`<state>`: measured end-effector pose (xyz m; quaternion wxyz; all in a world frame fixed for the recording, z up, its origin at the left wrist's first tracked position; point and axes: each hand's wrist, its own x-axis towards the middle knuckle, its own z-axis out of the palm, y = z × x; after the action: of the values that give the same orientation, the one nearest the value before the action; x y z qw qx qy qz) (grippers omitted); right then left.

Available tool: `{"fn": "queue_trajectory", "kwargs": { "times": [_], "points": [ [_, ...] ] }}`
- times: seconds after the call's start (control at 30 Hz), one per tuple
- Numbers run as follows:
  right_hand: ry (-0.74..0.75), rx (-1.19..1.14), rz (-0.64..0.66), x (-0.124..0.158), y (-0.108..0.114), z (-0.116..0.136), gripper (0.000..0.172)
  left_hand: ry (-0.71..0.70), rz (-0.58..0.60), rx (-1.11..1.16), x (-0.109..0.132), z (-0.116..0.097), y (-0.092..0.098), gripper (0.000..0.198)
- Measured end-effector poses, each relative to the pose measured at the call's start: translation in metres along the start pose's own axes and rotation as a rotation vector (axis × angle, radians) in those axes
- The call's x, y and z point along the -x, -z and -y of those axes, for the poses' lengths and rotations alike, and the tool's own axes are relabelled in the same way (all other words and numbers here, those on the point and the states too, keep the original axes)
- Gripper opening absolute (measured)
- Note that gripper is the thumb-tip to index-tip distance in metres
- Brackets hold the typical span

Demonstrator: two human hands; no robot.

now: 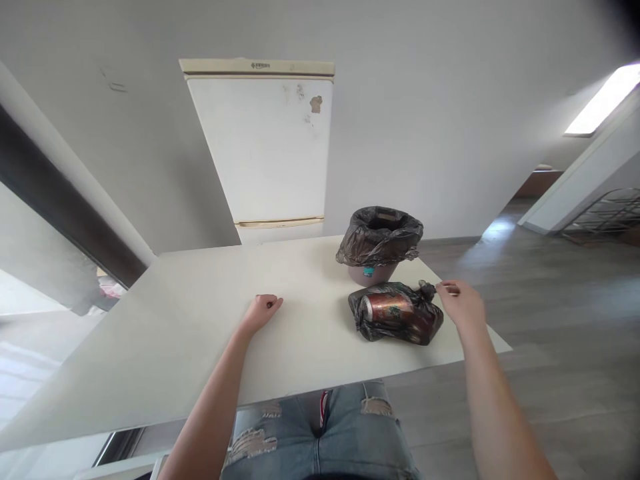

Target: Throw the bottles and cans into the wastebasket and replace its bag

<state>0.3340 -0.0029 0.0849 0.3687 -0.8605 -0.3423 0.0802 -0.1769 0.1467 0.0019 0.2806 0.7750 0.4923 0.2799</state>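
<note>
A knotted black plastic bag (pixel 431 325) lies on the right part of the white table, with a red-and-gold drink can (pixel 393 308) showing through its thin film. At the bag's right end, my right hand (pixel 465 305) pinches the tied top. My left hand (pixel 261 312) rests as a closed fist on the table, well left of the bag. A small dark spot shows in its curled fingers, too small to make out. Just behind the bag stands a small trash bin (pixel 361 275), upright, its rim covered by a black liner (pixel 373 250).
The white table (pixel 190 333) reaches far to the left; its right edge lies under my right hand. A white fridge (pixel 265 147) stands against the grey wall beyond. Grey floor (pixel 550 320) spreads to the right, with a metal rack (pixel 613 213) farther off.
</note>
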Motion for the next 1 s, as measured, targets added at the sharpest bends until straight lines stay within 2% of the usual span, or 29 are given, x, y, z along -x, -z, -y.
{"fn": "queue_trajectory", "kwargs": {
  "times": [0.1, 0.17, 0.23, 0.43, 0.5, 0.63, 0.77, 1.0],
  "points": [
    [-0.012, 0.005, 0.234, -0.029, -0.019, -0.021, 0.046, -0.006, -0.001, 0.004, -0.001, 0.001, 0.000, 0.047],
    [0.027, -0.043, 0.334, -0.031, -0.035, -0.030, 0.056, -0.007, -0.002, 0.002, -0.001, 0.002, -0.001, 0.047],
    [0.035, -0.090, 0.378, -0.026, -0.047, -0.034, 0.062, -0.003, -0.005, -0.001, -0.001, 0.002, -0.001, 0.047],
    [-0.019, -0.254, 0.544, -0.008, -0.053, -0.032, 0.048, 0.002, -0.003, -0.003, 0.000, 0.003, -0.001, 0.047],
    [-0.044, -0.322, 0.562, -0.002, -0.051, -0.031, 0.046, 0.003, -0.001, 0.000, 0.000, 0.003, -0.001, 0.048],
    [-0.073, -0.467, 0.517, 0.012, -0.047, -0.028, 0.044, 0.000, 0.005, 0.003, -0.001, 0.003, -0.001, 0.048],
    [-0.033, -0.640, 0.538, 0.030, -0.046, -0.020, 0.046, -0.001, 0.003, 0.000, -0.001, 0.001, -0.001, 0.048],
    [0.057, -0.709, 0.598, 0.071, -0.071, 0.002, 0.052, -0.002, -0.003, 0.011, 0.000, -0.001, 0.000, 0.049]
  ]
}}
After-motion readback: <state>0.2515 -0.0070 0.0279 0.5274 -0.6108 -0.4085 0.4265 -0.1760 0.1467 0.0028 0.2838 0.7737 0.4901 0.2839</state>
